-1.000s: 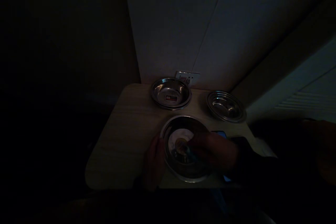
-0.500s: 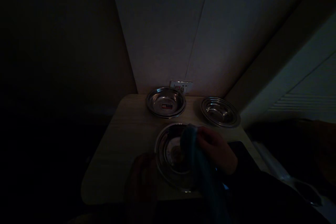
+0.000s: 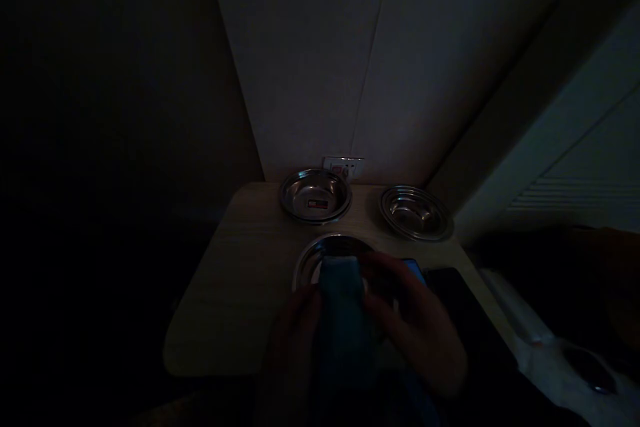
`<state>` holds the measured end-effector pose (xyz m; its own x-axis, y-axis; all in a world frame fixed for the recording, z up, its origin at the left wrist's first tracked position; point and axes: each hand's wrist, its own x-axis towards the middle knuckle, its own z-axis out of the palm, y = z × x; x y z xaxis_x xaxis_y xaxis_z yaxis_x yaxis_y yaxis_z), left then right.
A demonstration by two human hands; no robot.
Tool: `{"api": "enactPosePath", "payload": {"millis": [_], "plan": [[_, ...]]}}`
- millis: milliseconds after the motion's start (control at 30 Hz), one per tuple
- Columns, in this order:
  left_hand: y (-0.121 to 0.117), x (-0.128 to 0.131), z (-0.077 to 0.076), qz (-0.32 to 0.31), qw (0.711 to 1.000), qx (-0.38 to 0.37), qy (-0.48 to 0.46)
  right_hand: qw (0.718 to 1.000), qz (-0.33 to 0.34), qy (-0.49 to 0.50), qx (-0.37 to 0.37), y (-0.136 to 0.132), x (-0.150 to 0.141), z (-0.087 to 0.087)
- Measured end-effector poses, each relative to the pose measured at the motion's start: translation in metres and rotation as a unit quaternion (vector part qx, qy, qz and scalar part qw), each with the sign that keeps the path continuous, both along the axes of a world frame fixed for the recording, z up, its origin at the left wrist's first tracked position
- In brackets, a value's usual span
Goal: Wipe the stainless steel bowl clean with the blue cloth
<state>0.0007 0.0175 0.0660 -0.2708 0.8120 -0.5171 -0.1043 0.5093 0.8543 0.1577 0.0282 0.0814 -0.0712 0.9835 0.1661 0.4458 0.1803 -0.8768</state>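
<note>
The left hand (image 3: pixel 293 340) has come up beside the right hand (image 3: pixel 417 327), fingers of both now pinching opposite sides of the teal cloth (image 3: pixel 343 317), which hides the steel bowl's (image 3: pixel 314 252) near part by the tabletop's (image 3: pixel 225 313) near edge.

Dim. I saw the left grip (image 3: pixel 293 340) and right grip (image 3: pixel 425 333) holding a teal cloth (image 3: pixel 343 310) between them, partly hiding a metal bowl (image 3: pixel 311 257) on the surface (image 3: pixel 230 293). Behind sat a labelled bowl (image 3: pixel 316 193) and nested bowls (image 3: pixel 413 210), near a wall socket (image 3: pixel 350 165).
</note>
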Motion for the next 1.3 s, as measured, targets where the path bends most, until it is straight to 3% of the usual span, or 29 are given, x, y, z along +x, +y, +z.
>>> {"api": "enactPosePath", "payload": {"millis": [133,267,400,567,667,833,900,1033,1167,1300], "plan": [[-0.007,0.014,0.005,-0.025,0.998,0.018,-0.051,0.978,0.073,-0.145,0.134,-0.027,0.006,-0.013],[-0.02,0.023,0.01,-0.066,0.996,0.034,-0.04,0.971,0.072,-0.188,0.128,-0.04,0.015,-0.026],[-0.022,0.005,0.005,-0.079,0.991,0.078,0.078,0.976,0.038,-0.186,0.109,-0.038,0.027,-0.029],[0.006,-0.03,-0.017,0.045,0.968,0.071,0.236,0.979,0.039,-0.194,0.056,-0.016,0.037,-0.012],[0.023,-0.034,-0.033,-0.041,0.97,0.088,0.223,0.969,0.065,-0.231,0.059,0.005,0.025,-0.007],[0.03,-0.027,-0.056,-0.087,0.959,0.132,0.236,0.927,0.154,-0.34,0.041,0.025,-0.026,-0.022],[0.027,-0.025,-0.061,-0.08,0.951,0.139,0.263,0.914,0.168,-0.366,0.048,0.025,-0.046,-0.031],[0.023,-0.024,-0.069,-0.061,0.97,0.081,0.222,0.911,0.184,-0.362,0.066,0.025,-0.064,-0.043],[0.022,-0.028,-0.085,0.003,0.966,0.069,0.249,0.922,0.194,-0.329,0.064,0.037,-0.063,-0.046],[0.022,-0.032,-0.097,-0.01,0.97,0.063,0.236,0.942,0.169,-0.285,0.044,0.049,-0.065,-0.047]]}}
